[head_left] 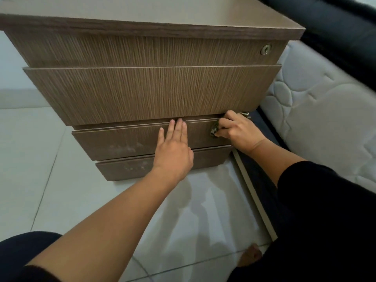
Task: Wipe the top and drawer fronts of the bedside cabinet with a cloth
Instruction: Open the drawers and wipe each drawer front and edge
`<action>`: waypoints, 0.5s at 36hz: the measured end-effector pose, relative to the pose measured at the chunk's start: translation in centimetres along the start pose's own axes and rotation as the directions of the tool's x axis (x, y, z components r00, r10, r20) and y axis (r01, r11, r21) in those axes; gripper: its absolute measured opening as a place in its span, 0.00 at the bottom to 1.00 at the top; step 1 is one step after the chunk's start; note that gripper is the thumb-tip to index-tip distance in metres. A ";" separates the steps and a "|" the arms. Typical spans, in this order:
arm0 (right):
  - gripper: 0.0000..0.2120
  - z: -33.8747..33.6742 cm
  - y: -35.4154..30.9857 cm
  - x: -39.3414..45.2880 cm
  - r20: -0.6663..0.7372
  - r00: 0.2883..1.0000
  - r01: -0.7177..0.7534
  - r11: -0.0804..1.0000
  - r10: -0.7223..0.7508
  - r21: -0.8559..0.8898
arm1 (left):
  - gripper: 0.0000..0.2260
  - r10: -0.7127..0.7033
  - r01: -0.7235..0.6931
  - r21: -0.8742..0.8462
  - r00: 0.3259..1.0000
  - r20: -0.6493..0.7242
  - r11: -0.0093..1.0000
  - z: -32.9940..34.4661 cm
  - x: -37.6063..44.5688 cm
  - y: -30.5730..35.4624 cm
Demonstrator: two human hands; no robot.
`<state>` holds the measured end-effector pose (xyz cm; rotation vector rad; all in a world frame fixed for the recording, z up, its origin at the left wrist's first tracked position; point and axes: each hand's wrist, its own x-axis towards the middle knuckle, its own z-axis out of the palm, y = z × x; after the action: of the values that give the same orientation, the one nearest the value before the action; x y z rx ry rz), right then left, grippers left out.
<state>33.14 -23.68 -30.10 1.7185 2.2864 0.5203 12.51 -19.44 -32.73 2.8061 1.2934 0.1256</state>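
A brown wood-grain bedside cabinet (142, 92) stands on the tiled floor, with several drawer fronts stepped below its top (162, 9). My left hand (173, 149) lies flat and empty on the third drawer front (122, 141), fingertips at its upper edge. My right hand (238, 133) is closed on a small crumpled greenish cloth (214, 130), pressed against the right end of that same drawer front. Most of the cloth is hidden inside the fist. The second drawer (152, 94) sticks out above both hands.
A round lock (266, 49) sits at the top drawer's right end. A white quilted mattress (325, 110) and dark bed frame (335, 21) lie close on the right. Pale floor tiles (30, 159) spread to the left. My bare foot (251, 255) rests near the bottom.
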 end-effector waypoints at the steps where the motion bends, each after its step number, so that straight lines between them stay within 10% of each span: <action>1: 0.25 0.2 0.3 -0.3 0.001 1.000 0.009 1.000 -0.009 0.005 | 0.29 0.011 -0.011 0.003 1.000 -0.001 1.000 0.1 0.3 0.5; 18: 0.15 2.5 2.5 -4.3 -0.131 0.926 -0.311 0.911 0.355 0.269 | 0.30 0.071 -0.071 0.024 0.997 -0.010 0.997 1.3 1.8 3.5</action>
<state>37.51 -26.79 -31.50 2.2960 2.2593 0.4878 16.49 -20.38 -33.65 2.8757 1.2053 0.1290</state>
